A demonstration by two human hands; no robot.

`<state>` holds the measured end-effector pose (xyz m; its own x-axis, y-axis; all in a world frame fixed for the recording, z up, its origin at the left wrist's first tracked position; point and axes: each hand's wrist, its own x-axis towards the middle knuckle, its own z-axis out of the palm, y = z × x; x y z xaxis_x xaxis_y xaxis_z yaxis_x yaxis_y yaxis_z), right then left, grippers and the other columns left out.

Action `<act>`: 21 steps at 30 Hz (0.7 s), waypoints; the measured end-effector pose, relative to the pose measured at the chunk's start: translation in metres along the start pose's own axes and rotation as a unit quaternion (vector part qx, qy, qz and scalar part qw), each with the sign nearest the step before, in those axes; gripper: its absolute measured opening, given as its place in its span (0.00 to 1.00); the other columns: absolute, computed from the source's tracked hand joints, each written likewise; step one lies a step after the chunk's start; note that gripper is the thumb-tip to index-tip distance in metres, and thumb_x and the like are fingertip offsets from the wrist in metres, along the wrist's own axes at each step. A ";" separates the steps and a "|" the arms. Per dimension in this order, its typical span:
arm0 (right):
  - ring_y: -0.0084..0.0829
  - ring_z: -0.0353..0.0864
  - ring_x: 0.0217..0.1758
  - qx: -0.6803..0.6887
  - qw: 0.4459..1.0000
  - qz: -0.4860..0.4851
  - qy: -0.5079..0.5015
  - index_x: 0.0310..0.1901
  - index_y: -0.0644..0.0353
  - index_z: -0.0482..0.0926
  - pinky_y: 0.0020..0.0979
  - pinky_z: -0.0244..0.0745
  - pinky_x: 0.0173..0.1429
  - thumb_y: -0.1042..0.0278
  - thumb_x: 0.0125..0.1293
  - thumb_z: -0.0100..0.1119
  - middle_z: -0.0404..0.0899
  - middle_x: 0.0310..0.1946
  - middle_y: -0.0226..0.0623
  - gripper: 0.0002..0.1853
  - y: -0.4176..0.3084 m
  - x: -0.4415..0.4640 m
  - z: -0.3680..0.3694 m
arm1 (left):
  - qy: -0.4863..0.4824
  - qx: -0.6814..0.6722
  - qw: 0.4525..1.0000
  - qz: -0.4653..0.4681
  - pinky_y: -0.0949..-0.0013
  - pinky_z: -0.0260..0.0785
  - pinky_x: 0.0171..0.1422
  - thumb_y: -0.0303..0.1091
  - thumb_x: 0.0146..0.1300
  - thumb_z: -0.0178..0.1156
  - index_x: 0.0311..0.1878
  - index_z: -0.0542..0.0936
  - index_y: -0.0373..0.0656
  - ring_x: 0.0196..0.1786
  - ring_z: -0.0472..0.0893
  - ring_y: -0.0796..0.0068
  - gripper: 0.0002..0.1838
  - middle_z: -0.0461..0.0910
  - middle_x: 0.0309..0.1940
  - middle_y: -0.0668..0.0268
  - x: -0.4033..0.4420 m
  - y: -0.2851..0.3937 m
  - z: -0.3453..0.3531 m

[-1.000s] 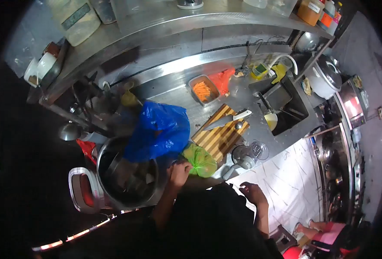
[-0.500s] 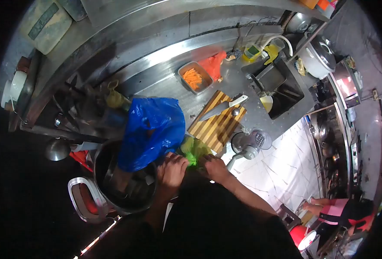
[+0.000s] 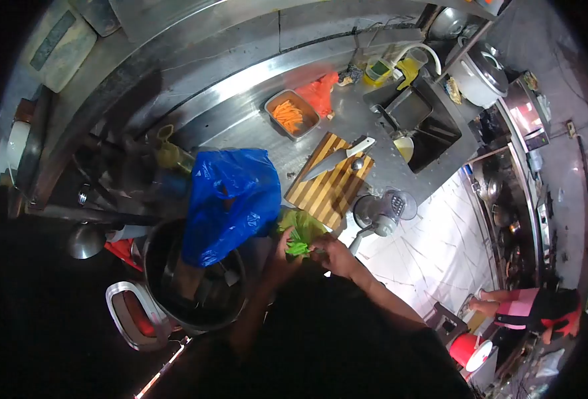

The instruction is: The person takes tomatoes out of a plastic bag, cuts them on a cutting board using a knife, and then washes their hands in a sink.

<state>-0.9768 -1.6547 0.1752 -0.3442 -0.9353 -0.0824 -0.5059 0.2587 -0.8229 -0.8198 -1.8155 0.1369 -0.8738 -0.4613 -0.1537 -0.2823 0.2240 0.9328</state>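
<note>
Bright green leaves (image 3: 298,245) sit in a thin yellowish-green plastic bag (image 3: 310,225) close to my body. My left hand (image 3: 285,251) is closed on the leaves from the left, its fingers partly in shadow. On the other side, my right hand (image 3: 336,256) has its fingers bent and pressed together at the edge of the leaves and bag. Just beyond lies a striped wooden cutting board (image 3: 327,193) bearing a knife (image 3: 330,164) with a white handle and a metal spoon (image 3: 357,163). A blue plastic bag (image 3: 234,193) spreads out left of my hands.
A metal tray of cut carrots (image 3: 288,114) stands by a red plastic bag (image 3: 319,94). Right of the board is a clear grater container (image 3: 385,211). The sink (image 3: 433,133) holds dishes. A large dark bin (image 3: 194,286) stands at left. Another person (image 3: 520,309) is at far right.
The leaves show more between my hands, and my left hand has moved right, off the blue bag's edge. My right hand has shifted slightly. The whole view has turned a little.
</note>
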 end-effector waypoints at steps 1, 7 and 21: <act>0.56 0.81 0.57 0.006 1.000 0.001 0.003 0.49 0.60 0.83 0.48 0.79 0.60 0.75 0.63 0.68 0.83 0.49 0.51 0.12 -0.004 0.000 -0.006 | 0.039 -0.020 0.999 -0.008 0.53 0.74 0.61 0.27 0.56 0.73 0.80 0.63 0.47 0.60 0.80 0.50 0.48 0.78 0.59 0.52 0.001 0.006 0.004; 0.54 0.79 0.55 0.028 0.997 -0.069 -0.002 0.46 0.61 0.80 0.49 0.77 0.59 0.80 0.57 0.70 0.81 0.45 0.48 0.15 0.015 -0.007 -0.018 | 0.281 0.160 0.936 0.136 0.62 0.74 0.63 0.24 0.52 0.75 0.80 0.59 0.41 0.57 0.78 0.58 0.52 0.71 0.60 0.57 0.000 0.020 0.018; 0.55 0.79 0.60 -0.052 0.999 0.000 0.014 0.54 0.56 0.81 0.48 0.78 0.61 0.76 0.60 0.66 0.79 0.52 0.49 0.19 0.029 -0.021 -0.001 | -0.079 0.230 0.967 -0.072 0.47 0.69 0.67 0.47 0.63 0.71 0.65 0.79 0.58 0.56 0.82 0.46 0.27 0.86 0.51 0.59 -0.011 0.037 -0.017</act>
<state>-0.9847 -1.6270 0.1539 -0.3657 -0.9284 -0.0658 -0.5848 0.2842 -0.7598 -0.8141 -1.8166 0.1789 -0.8514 -0.3870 -0.3540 -0.5206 0.5422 0.6595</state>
